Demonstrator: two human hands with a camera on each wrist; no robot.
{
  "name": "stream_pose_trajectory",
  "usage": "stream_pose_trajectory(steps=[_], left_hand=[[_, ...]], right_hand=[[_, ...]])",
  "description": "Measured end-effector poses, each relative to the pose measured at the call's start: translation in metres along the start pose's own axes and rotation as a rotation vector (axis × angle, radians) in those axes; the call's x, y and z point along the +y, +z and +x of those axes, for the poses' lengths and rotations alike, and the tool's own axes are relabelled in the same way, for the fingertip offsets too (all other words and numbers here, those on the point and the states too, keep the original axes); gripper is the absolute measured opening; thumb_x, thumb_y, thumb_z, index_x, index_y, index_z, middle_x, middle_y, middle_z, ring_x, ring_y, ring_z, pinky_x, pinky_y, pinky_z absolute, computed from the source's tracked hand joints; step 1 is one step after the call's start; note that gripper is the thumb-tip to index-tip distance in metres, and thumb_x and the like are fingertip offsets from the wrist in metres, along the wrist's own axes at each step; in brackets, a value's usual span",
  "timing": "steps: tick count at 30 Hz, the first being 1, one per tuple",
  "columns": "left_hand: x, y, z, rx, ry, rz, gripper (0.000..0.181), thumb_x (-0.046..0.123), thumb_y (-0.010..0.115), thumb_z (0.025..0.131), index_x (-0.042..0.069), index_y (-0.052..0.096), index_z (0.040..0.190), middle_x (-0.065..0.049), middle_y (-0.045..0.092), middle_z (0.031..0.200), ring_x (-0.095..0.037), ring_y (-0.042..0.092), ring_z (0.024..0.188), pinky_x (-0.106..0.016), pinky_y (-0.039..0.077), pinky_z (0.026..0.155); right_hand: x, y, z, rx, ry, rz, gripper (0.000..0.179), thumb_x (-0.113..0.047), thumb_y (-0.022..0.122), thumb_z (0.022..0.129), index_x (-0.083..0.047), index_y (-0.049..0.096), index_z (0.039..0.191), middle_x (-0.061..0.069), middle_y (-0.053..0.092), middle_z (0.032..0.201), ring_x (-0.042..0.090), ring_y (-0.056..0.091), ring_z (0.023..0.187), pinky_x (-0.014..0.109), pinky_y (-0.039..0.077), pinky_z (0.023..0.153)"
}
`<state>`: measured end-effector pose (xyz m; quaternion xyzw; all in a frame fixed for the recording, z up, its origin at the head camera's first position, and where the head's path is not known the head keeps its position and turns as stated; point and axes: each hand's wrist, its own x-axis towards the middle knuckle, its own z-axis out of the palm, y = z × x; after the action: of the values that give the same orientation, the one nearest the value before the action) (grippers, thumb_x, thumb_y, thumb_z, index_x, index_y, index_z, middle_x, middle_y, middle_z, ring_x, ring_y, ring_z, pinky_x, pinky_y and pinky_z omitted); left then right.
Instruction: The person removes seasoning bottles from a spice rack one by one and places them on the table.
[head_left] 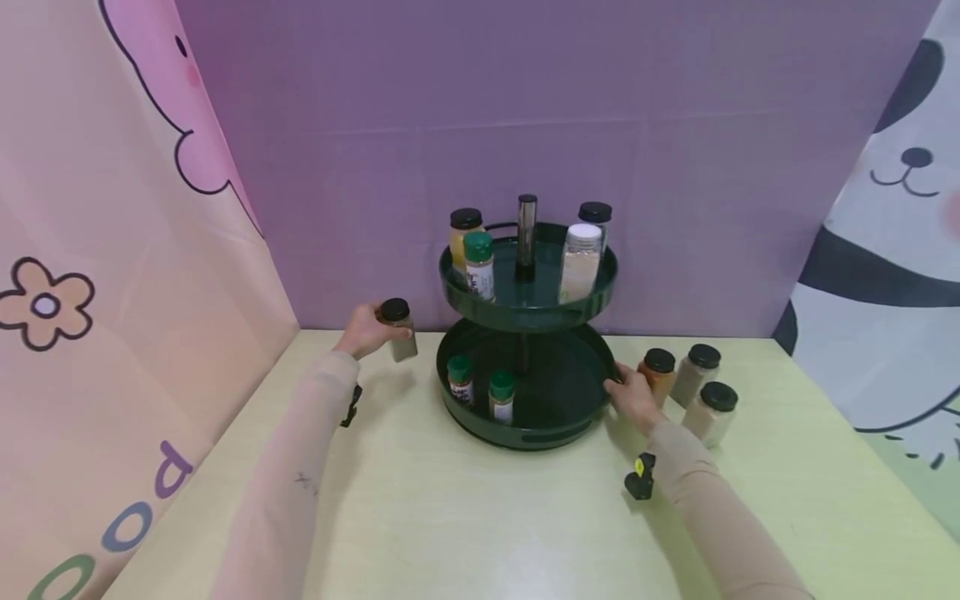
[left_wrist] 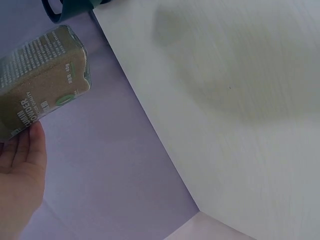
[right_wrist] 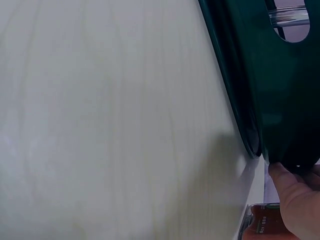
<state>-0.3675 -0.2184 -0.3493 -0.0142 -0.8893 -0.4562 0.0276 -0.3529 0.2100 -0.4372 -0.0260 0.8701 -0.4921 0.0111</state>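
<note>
My left hand [head_left: 367, 332] holds a spice jar [head_left: 404, 345] with a black lid above the table, left of a dark green two-tier turntable [head_left: 528, 318]. In the left wrist view the jar [left_wrist: 42, 75] is tilted and shows brown powder and printed label text. My right hand [head_left: 634, 397] grips the right rim of the lower tier. Thumb and fingers pinch that rim in the right wrist view, where the wall [right_wrist: 285, 100] has an oval cutout. Two green-capped jars [head_left: 502, 398] stand on the lower tier, at the left and front.
The upper tier bears a white-lidded jar [head_left: 581, 265], a green-capped jar [head_left: 480, 268] and two black-lidded jars. Right of my right hand, close by, stand an orange-brown jar [head_left: 660, 377], a grey-brown jar [head_left: 696, 375] and a beige jar [head_left: 708, 417]. A purple backdrop [head_left: 360, 208] rises behind.
</note>
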Motion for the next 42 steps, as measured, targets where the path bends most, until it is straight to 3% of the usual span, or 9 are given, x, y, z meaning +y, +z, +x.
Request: stream_pose_trajectory(steps=[12,21,42], left_hand=[[-0.015,-0.009,-0.005,0.004,-0.051,0.037,0.058,0.018,0.071,0.078,-0.004,0.045,0.125,-0.021,0.054,0.121,-0.033,0.052,0.109,-0.044,0.044,0.093],[-0.024,-0.016,-0.009,0.002,-0.089,0.034,0.07,0.018,0.071,0.078,-0.008,0.036,0.133,-0.026,0.044,0.133,-0.039,0.043,0.122,-0.049,0.037,0.101],[-0.049,-0.014,-0.011,0.002,-0.11,0.042,0.066,0.016,0.072,0.077,-0.006,0.042,0.131,-0.026,0.046,0.132,-0.04,0.043,0.122,-0.05,0.034,0.103]], right_hand=[[-0.001,-0.002,-0.001,0.002,-0.007,-0.003,0.052,-0.003,0.041,0.091,0.014,0.024,0.137,0.032,0.03,0.139,0.04,0.03,0.131,0.047,0.026,0.109],[-0.003,-0.003,-0.003,-0.027,-0.011,0.014,0.051,-0.003,0.039,0.092,0.012,0.024,0.138,0.032,0.031,0.139,0.041,0.032,0.13,0.047,0.031,0.106],[-0.004,-0.003,-0.003,-0.029,0.007,0.01,0.052,-0.004,0.039,0.093,0.012,0.022,0.139,0.031,0.03,0.141,0.04,0.031,0.131,0.046,0.03,0.107]])
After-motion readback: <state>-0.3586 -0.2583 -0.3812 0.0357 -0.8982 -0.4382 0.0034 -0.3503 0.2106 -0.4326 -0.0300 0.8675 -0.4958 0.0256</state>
